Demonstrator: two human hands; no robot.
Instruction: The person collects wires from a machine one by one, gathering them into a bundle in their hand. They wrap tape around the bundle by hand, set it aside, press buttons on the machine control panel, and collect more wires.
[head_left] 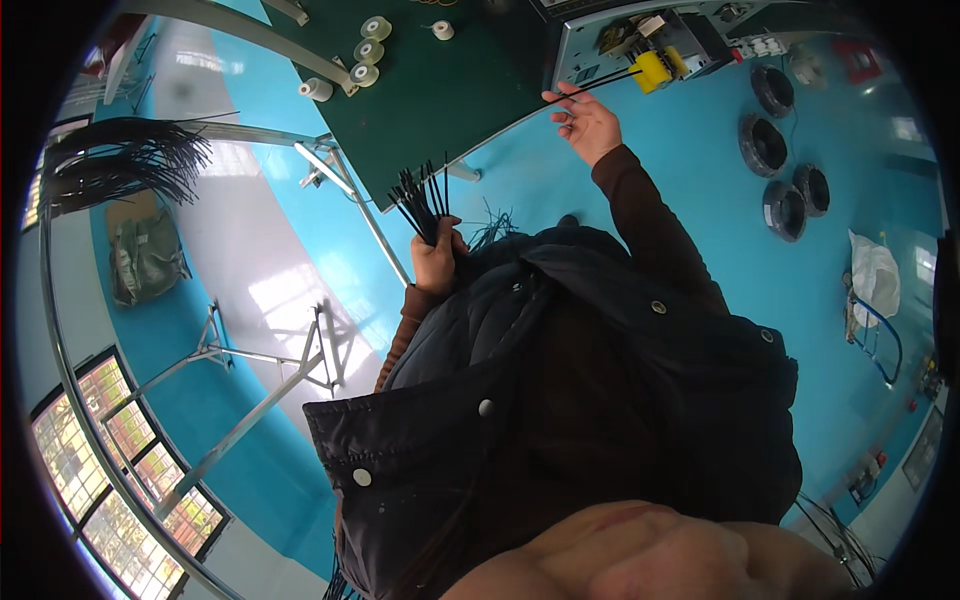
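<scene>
My left hand point(436, 258) is closed around a bundle of black wires point(424, 205), held upright in front of the dark jacket. The loose ends fan out above the fist. More thin dark strands point(492, 226) show just right of that hand. My right hand point(588, 122) reaches forward to a machine point(660, 55) with a yellow part point(652, 72). From the yellow part, thin black wire point(612, 78) runs left to my right fingers. They are loosely bent around its end; how firmly they grip it is hard to see.
A dark green table point(450, 90) stands ahead, with clear tape-like rolls point(369, 51) and white spools point(316, 90). Black wires point(120, 160) hang over a metal rack at left. Wrapped black coils point(763, 145) lie on the blue floor at right. A metal frame point(250, 350) stands at lower left.
</scene>
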